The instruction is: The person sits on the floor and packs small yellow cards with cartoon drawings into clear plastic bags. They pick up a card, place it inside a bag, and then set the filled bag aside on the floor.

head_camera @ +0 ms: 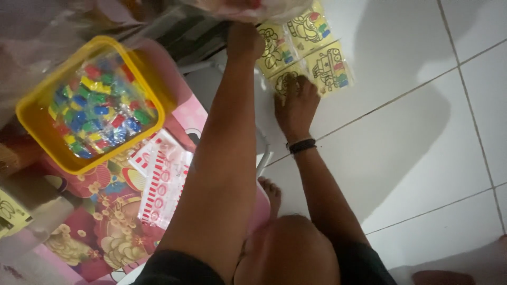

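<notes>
Fingers of right hand press flat on yellow cards on floor — no clench | left hand up at plastic bag, grip unclear | advice: slide one card free, keep the rest pinned.

Yellow cards are printed with black cartoon outlines; a yellow tub is filled with red, blue, green bits.

My left hand: fingers lost in a clear plastic bag cut by the top edge. Right hand covers part of the nearest yellow picture sheet. Left of my hands, small bagged pieces in the yellow tub blur together; shapes can't be told.
</notes>
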